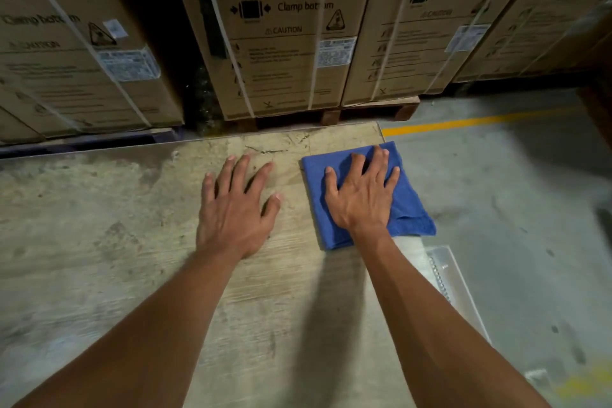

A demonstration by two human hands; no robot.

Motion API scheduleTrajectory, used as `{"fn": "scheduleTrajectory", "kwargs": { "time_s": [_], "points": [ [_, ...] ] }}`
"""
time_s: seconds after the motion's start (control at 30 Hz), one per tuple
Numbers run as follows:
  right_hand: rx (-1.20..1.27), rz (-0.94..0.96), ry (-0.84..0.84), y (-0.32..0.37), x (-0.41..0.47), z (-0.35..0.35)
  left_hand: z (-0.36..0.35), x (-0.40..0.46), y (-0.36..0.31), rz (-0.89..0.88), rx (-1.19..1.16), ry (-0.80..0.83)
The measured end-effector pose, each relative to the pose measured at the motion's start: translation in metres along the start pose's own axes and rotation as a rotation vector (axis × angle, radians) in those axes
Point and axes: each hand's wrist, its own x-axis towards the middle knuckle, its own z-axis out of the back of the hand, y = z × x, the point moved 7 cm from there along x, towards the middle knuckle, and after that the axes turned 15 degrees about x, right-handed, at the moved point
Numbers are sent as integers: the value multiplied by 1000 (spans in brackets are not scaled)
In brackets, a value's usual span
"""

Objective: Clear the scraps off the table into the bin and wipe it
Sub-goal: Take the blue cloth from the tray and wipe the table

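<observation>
A folded blue cloth (410, 205) lies at the far right corner of the worn wooden table (99, 242), its right side hanging slightly past the edge. My right hand (362, 192) presses flat on the cloth with fingers spread. My left hand (236, 205) rests flat on the bare tabletop just left of the cloth, fingers spread, holding nothing. I see no scraps on the visible tabletop and no bin in view.
Large strapped cardboard washing-machine boxes (284, 36) on pallets stand right behind the table's far edge. Concrete floor (513, 192) with a yellow line (463, 122) lies to the right. A clear-covered spiral notebook (453, 278) juts out at the table's right edge.
</observation>
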Motion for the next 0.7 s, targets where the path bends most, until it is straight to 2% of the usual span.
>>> {"fn": "scheduleTrajectory", "kwargs": {
  "time_s": [0.2, 0.33, 0.5, 0.6, 0.7],
  "points": [
    [-45, 27, 51, 21, 73, -9, 1, 3, 1, 12, 5, 19],
    [-63, 37, 80, 26, 84, -12, 1, 4, 3, 16, 11, 20],
    [-5, 14, 65, 14, 34, -7, 0, 4, 3, 25, 16, 15],
    [-38, 12, 62, 3, -18, -4, -2, 4, 3, 23, 29, 8],
    [-61, -13, 53, -2, -34, -3, -4, 5, 2, 18, 30, 8]
  ]
}}
